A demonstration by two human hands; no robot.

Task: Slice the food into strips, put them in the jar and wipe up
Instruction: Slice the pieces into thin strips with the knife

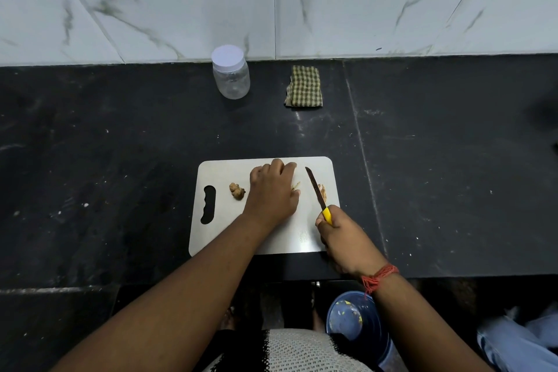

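Pale rectangular cutting board (223, 238) as landmark: left hand (273, 190) flat on it, fingers relaxed over thin ginger strips (296, 185). Right hand (341, 238) grips yellow-handled knife (317, 190) at its right side. Knobby ginger piece (237, 191) left of hand. Lidded clear plastic jar (231, 72) and checked folded cloth (304, 86) far behind board.

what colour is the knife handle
Yellow. The knife handle shows best in the head view, gripped by the right hand.

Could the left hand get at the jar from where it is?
Probably yes: the jar stands lid-on beyond the board, bare counter between, nothing in the way. The left hand must first leave the strips.
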